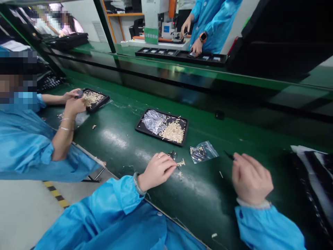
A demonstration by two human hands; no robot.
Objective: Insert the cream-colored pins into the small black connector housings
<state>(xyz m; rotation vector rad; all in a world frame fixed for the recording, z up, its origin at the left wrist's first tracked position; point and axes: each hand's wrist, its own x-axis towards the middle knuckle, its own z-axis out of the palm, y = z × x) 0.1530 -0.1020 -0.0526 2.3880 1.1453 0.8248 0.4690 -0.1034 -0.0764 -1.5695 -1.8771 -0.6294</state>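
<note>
My left hand [157,170] is closed in a pinch just above the green bench; what sits between the fingertips is too small to make out. Beside those fingertips lie small black pieces [172,154] and a few pale strips [181,162]. To the right, my right hand [252,178] is closed around a thin black pointed tool [229,155], its tip toward the left. Between the hands rests a clear zip bag [204,152] with small dark and pale parts inside. Beyond my left hand, a black tray [139,129] holds a heap of pale strips [173,131] and crumpled clear plastic [154,121].
At left, a co-worker's hands [75,104] work by another black tray [100,103] of pale strips. Across the raised ledge, a person in blue [214,26] handles pieces in long black trays [156,52]. Dark stacked material [312,180] stands at right.
</note>
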